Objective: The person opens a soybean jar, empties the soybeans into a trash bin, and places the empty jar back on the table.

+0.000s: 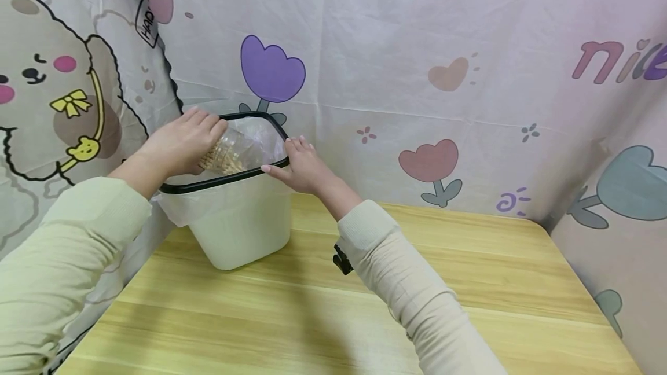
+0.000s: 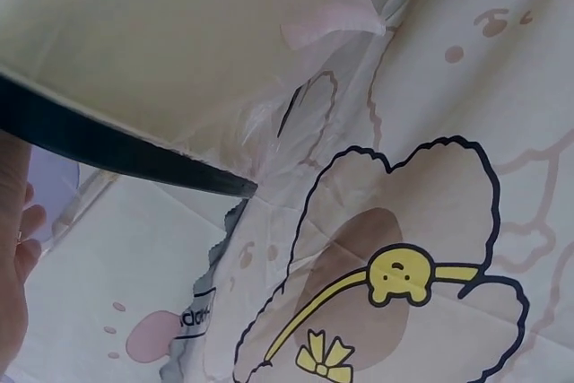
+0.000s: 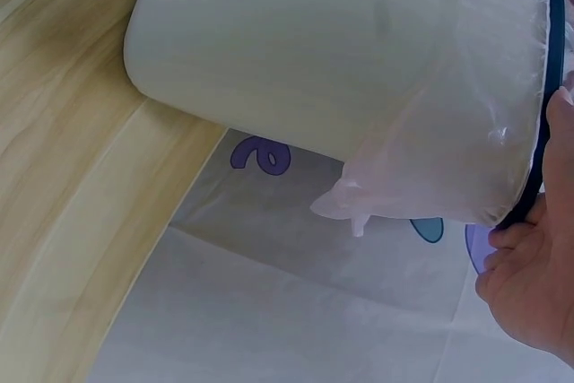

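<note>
A white trash can (image 1: 245,219) with a black rim (image 1: 224,179) stands on the table, lined with a thin clear plastic bag (image 3: 430,159) folded over its edge. My left hand (image 1: 182,140) reaches over the left side of the mouth and holds a clear plastic jar (image 1: 231,152), tilted inside the opening. Small tan pieces show through the jar's wall; their kind is unclear. With thumb and fingers, my right hand (image 1: 304,166) grips the rim at the right corner. The left wrist view shows only part of the left hand (image 2: 11,257), and the jar is hidden there.
The wooden table (image 1: 323,317) reaches forward to a printed cloth (image 1: 365,74) hung behind it and at both sides. Close to the can, the cloth (image 1: 104,149) hangs on the left. A small black clip-like piece (image 1: 343,260) shows beside the right cuff.
</note>
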Demonstrator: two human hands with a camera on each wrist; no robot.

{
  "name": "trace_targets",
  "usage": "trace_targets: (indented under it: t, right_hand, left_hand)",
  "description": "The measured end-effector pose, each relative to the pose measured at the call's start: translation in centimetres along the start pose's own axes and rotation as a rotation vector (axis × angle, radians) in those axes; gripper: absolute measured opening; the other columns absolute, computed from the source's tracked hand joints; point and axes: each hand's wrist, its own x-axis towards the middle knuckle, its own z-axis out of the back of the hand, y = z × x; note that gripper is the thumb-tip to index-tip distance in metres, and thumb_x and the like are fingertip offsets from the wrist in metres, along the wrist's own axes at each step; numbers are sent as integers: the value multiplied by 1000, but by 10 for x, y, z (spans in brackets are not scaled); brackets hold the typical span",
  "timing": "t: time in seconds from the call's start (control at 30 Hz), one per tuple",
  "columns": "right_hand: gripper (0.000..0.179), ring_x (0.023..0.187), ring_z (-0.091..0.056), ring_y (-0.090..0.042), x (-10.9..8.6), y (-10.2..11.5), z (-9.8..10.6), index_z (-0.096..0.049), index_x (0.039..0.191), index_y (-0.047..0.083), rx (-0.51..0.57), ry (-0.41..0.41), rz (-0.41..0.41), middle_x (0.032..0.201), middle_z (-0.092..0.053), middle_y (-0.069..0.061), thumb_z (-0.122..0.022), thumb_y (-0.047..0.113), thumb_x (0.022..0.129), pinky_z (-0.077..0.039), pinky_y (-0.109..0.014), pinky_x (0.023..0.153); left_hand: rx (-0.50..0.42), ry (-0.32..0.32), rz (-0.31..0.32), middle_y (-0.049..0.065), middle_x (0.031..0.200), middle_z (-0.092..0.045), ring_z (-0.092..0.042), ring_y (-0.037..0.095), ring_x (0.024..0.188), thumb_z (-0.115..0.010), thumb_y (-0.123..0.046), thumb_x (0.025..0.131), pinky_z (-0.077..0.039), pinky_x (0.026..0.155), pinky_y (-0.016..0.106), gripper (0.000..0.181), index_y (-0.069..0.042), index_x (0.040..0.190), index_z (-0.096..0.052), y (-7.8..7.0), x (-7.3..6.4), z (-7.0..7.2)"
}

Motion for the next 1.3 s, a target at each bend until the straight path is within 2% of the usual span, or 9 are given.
trace_targets:
  t: [0.27, 0.37, 0.43, 0.53, 0.63, 0.83, 0.97, 1.2, 1.3]
  right_hand:
    - [80, 144, -10, -30, -1, -2, 1, -22, 145, -1, 28, -13, -3, 153, -23, -15, -47, 54, 91, -8, -36, 119]
    - [80, 144, -11, -29, -1, -3, 2, -23, 145, -1, 34, -13, 1, 153, -24, -15, -47, 53, 91, -8, -37, 119]
    - [80, 144, -11, -30, -1, -3, 2, -22, 145, -1, 36, -12, 3, 152, -24, -16, -47, 53, 91, -9, -37, 119]
    - [80, 144, -10, -30, -2, -3, 3, -22, 145, -1, 33, -10, 2, 152, -24, -16, -47, 53, 91, -9, -38, 119]
    - [80, 144, -10, -31, -1, -3, 2, -23, 145, -1, 33, -11, -3, 152, -25, -16, -47, 53, 91, -9, -38, 119]
    - [80, 144, -11, -31, -1, -5, 2, -24, 145, -1, 30, -10, -11, 152, -25, -15, -47, 54, 91, -10, -37, 119]
    - [80, 144, -11, -30, -1, -5, 1, -24, 145, -1, 39, -9, -4, 152, -25, -15, -47, 54, 90, -10, -37, 119]
    - [80, 144, -12, -31, 0, -5, -1, -24, 144, -1, 39, -7, 3, 152, -26, -15, -47, 54, 91, -10, -37, 119]
    - [81, 144, -11, -31, 0, -4, -1, -23, 145, -1, 53, -8, 7, 152, -24, -16, -47, 54, 91, -9, -37, 119]
  left_hand:
    - [161, -82, -104, 24, 98, -54, -52, 39, 95, -87, -6, 40, -44, 93, 48, 77, 9, 104, -48, -5, 6, 1]
    - [221, -145, -157, 23, 97, -55, -52, 39, 94, -84, 0, 44, -45, 92, 47, 68, 9, 102, -48, -6, 11, 1]
    - [254, -216, -192, 23, 94, -55, -53, 38, 91, -77, 5, 54, -46, 91, 46, 53, 9, 99, -49, -8, 14, 0]
    - [321, -319, -241, 23, 92, -56, -55, 37, 88, -54, 11, 75, -48, 89, 44, 21, 8, 96, -50, -10, 18, -1]
    - [408, -368, -288, 22, 92, -57, -56, 35, 88, -33, 9, 86, -49, 88, 41, 21, 8, 95, -51, -13, 20, -1]
    - [544, -379, -371, 22, 96, -59, -59, 33, 92, -34, 2, 88, -49, 92, 38, 23, 6, 98, -55, -14, 25, 3]
    - [556, -390, -350, 23, 99, -60, -59, 35, 95, -40, 2, 86, -48, 95, 40, 22, 7, 100, -57, -11, 29, 8]
    - [582, -293, -386, 22, 101, -62, -59, 33, 99, -31, 5, 87, -46, 97, 39, 33, 5, 104, -59, -15, 24, 9]
    - [544, -335, -321, 24, 99, -60, -58, 35, 96, -30, 7, 88, -47, 95, 41, 31, 7, 102, -58, -10, 23, 12]
